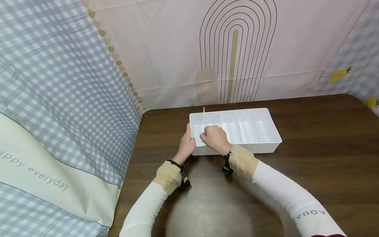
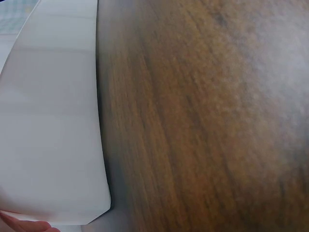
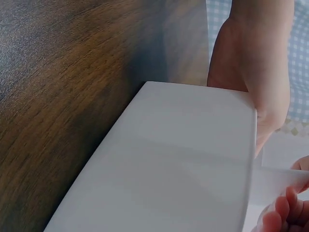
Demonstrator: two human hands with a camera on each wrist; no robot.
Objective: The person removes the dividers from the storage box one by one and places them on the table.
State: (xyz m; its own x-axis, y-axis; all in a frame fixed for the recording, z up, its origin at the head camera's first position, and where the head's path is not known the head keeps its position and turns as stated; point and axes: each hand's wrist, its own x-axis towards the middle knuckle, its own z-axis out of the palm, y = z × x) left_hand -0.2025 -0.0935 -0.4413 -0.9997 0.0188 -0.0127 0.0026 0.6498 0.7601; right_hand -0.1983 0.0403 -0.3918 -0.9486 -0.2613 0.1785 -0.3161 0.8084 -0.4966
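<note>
A white divided box point(image 1: 237, 148) lies lengthwise across the table. At its left end my left hand point(image 1: 186, 144) grips the end wall near the front corner; the right wrist view shows this hand point(image 3: 256, 63) behind the box wall point(image 3: 183, 145). My right hand point(image 1: 216, 138) is over the box's left part, fingers curled, pinching a thin white divider point(image 1: 204, 117) that stands upright and rises above the back rim. In the right wrist view the right fingertips point(image 3: 282, 212) are beside the divider point(image 3: 282, 178). The left wrist view shows the box side point(image 2: 58, 111).
Dark wooden table point(image 1: 319, 158) under the box. A pale patterned cloth point(image 1: 165, 49) hangs behind the table, and a blue checked cloth point(image 1: 65, 65) hangs at the left. More dividers cross the box to the right of my right hand.
</note>
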